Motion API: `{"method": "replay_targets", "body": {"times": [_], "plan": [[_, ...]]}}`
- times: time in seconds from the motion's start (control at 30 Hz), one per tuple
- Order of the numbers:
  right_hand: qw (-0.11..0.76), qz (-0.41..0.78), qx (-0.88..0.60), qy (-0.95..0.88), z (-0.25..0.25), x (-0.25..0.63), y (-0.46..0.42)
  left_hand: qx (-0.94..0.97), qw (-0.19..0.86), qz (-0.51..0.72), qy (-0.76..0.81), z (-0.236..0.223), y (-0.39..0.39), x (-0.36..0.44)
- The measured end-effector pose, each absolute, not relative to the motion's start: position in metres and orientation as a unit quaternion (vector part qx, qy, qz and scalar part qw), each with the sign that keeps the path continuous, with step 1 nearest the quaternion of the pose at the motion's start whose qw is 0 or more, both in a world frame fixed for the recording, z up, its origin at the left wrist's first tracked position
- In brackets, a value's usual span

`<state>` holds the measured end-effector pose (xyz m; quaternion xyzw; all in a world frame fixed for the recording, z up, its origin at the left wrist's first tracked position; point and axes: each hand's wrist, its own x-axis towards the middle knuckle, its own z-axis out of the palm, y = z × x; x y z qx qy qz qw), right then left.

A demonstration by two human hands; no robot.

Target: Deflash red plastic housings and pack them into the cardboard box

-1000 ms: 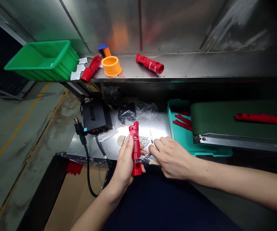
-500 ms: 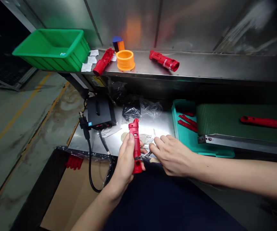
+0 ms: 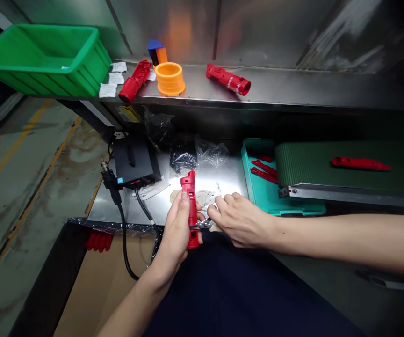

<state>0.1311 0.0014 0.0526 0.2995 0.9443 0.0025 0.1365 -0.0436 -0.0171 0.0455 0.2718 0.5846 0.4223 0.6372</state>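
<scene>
My left hand (image 3: 178, 227) is wrapped round a red plastic tube (image 3: 189, 206), holding it nearly upright over the bench edge. The tube has slots and a notched top end. My right hand (image 3: 239, 220) is closed on a pair of small metal pliers (image 3: 202, 224) with a pale handle partly showing below the fingers. The jaws touch the tube near its lower opening; whether they bite on anything is too small to tell. A thin pointed piece (image 3: 219, 188) sticks up beside my right fingers, and its kind is unclear.
A green bin (image 3: 82, 70), an orange ring (image 3: 170, 78) and red tubes (image 3: 228, 79) stand on the shelf. A black box (image 3: 135, 159) with cables sits left. At right, a teal tray (image 3: 258, 187) adjoins a green conveyor (image 3: 303, 164) carrying a red part (image 3: 359, 164). A lined carton (image 3: 107, 267) is lower left.
The camera view has turned, so the scene sits further left and higher. The red part on the conveyor has travelled left along the belt. Both hands keep their hold, pliers still at the tube.
</scene>
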Motion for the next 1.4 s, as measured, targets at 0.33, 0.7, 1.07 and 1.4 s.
{"method": "replay_targets", "body": {"times": [0.33, 0.7, 1.07, 1.4], "plan": [[0.171, -0.025, 0.286, 0.942, 0.045, 0.123, 0.007, 0.263, 0.658, 0.389, 0.589, 0.041, -0.015, -0.046], [0.176, -0.084, 0.288, 0.938, 0.03, 0.123, 0.009, 0.236, 0.654, 0.394, 0.601, 0.034, -0.012, -0.045], [0.104, -0.133, 0.365, 0.916, 0.018, 0.14, 0.009, 0.222, 0.666, 0.463, 0.541, 0.04, -0.002, -0.059], [0.025, -0.172, 0.56, 0.81, -0.081, 0.175, -0.042, 0.208, 0.717, 0.5, 0.439, 0.051, 0.0, -0.062]]}}
